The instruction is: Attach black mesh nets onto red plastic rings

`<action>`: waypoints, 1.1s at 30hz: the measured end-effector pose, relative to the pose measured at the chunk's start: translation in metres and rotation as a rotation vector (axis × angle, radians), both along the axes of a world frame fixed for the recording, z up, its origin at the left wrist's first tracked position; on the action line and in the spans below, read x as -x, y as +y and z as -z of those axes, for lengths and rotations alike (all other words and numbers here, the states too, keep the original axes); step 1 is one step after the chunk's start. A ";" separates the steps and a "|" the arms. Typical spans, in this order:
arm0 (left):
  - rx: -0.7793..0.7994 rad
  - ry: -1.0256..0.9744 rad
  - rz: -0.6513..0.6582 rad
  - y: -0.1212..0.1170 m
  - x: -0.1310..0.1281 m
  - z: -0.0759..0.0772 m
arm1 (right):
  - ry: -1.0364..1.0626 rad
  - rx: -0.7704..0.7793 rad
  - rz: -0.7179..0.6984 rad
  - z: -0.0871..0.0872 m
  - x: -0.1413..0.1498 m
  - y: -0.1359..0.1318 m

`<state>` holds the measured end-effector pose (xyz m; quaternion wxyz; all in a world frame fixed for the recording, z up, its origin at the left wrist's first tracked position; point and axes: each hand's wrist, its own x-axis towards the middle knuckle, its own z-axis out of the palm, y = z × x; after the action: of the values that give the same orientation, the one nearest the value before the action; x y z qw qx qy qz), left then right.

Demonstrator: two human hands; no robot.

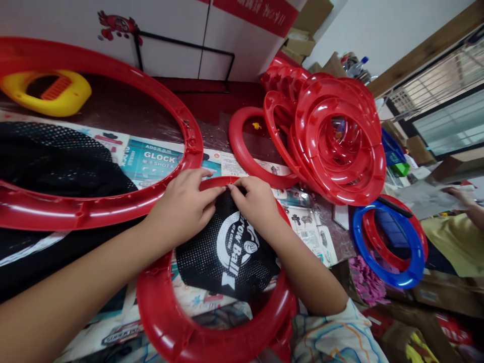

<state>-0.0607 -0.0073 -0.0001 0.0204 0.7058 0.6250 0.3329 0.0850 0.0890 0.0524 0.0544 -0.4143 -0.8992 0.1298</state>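
Observation:
In front of me lies a red plastic ring (155,297), with a black mesh net (204,257) printed in white across its opening. Both hands meet at the ring's far rim. My left hand (185,206) is closed, its thumb and index finger pinching the net's top edge against the rim. Right beside it, my right hand (257,204) is also closed, thumb and fingertips pressed on the same edge. Fingertips hide the exact spot where net and rim meet. To the left, a larger red ring (75,217) lies over another piece of black mesh (56,161).
A yellow plastic part (71,96) rests inside the larger ring. Stacked red rings (321,171) lean at the back right, beside a flat red ring (242,146). A blue ring (408,275) hangs off the right side. Another person's hand (459,196) shows far right.

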 end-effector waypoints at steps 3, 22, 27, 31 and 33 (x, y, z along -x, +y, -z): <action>0.028 0.016 -0.006 0.000 -0.001 -0.001 | -0.074 -0.029 0.002 -0.001 0.001 -0.002; 0.108 0.146 -0.007 -0.002 -0.004 0.001 | 0.065 0.159 0.128 -0.013 -0.013 0.006; 0.106 0.158 -0.004 -0.003 -0.004 0.002 | 0.025 0.134 0.121 -0.012 -0.012 0.006; 0.113 0.165 -0.004 -0.004 -0.004 0.002 | 0.026 0.141 0.124 -0.012 -0.014 0.009; 0.120 0.165 -0.006 -0.004 -0.004 0.002 | 0.025 0.143 0.134 -0.011 -0.014 0.010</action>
<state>-0.0569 -0.0110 -0.0020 0.0100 0.7265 0.6454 0.2355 0.0987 0.0988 0.0632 0.0442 -0.4746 -0.8572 0.1950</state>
